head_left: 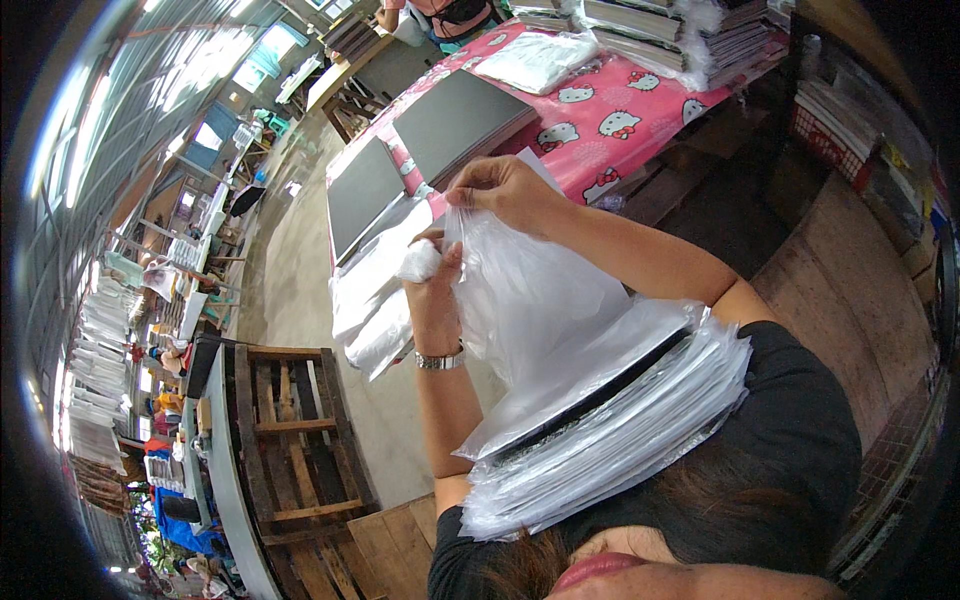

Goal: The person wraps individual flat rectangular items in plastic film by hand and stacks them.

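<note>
A clear plastic bag point(520, 290) is stretched up between my hands. My right hand point(510, 195) pinches its upper edge with thumb and fingers. Lower and to the left, my left hand point(435, 285), with a metal watch on the wrist, grips the bag's other side. A small white wad point(418, 261) sits at its fingers; what it is I cannot make out. A thick pile of clear plastic sleeves point(610, 440) rests against my body, with a dark strip showing near its top. Beyond my hands, two stacks of black-topped sheets point(463, 120) lie on the table.
A pink cloth with cartoon cats point(620, 125) covers the table. White plastic packs point(375, 290) lie at its near left, a wrapped white pack point(540, 62) farther back, and piled bundles point(640, 35) at the far end. A wooden pallet point(300, 430) is on the left, a red crate point(830, 140) on the right.
</note>
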Motion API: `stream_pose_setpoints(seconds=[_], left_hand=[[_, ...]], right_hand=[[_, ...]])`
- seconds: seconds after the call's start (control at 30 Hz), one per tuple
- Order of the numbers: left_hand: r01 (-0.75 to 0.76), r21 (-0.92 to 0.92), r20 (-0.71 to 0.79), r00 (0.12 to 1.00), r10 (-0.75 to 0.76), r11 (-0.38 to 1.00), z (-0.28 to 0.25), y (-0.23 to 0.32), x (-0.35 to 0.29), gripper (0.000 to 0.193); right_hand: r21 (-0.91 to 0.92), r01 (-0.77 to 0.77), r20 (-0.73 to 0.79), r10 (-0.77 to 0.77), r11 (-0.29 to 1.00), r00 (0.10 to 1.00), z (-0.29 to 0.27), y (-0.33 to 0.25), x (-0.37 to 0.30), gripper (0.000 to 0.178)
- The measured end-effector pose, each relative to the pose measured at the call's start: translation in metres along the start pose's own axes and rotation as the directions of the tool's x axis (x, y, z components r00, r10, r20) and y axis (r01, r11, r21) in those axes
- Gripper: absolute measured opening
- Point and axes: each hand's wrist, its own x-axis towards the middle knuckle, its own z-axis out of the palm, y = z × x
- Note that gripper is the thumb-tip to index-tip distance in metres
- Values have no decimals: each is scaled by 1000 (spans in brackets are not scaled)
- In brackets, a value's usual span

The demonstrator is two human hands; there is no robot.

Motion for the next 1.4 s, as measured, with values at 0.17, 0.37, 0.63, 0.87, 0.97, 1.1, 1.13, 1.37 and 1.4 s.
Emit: stream_pose_setpoints(seconds=[0.17, 0.37, 0.63, 0.87, 0.97, 1.1, 1.13, 1.37, 1.4], left_hand=[[167, -440, 245, 968, -60, 882, -62, 13, -29, 28], [507, -195, 83, 862, -501, 840, -89, -40, -87, 51], [402, -340, 378, 886, -267, 850, -138, -37, -78, 51], [151, -101, 397, 912, -100, 983, -178, -51, -44, 51], [214, -513, 296, 953, -62, 832, -191, -65, -44, 48], [339, 138, 536, 764, -358, 931, -125, -68, -40, 40], [216, 303, 572, 737, -359, 928, -94, -50, -40, 39], [222, -676, 174, 975, -141, 703, -133, -76, 1, 51], [243, -635, 159, 970, -184, 733, -157, -83, 19, 41]], right_hand=[[-228, -510, 718, 497, 830, 487, -9, -28, -49, 19], [367, -592, 707, 199, 718, 679, -55, -35, -45, 25], [196, -308, 658, 108, 931, 745, -73, -37, -36, 17], [-77, -513, 690, 417, 855, 591, -90, -43, -34, 18], [-312, -317, 691, 442, 896, 572, -89, -40, -30, 15], [311, -215, 226, 148, 926, 963, -97, -26, -26, 14], [449, -196, 164, 135, 872, 977, -99, -25, -25, 13], [266, -502, 342, 406, 823, 847, -114, -8, -4, 51], [231, -432, 334, 346, 872, 877, -109, -8, 5, 55]])
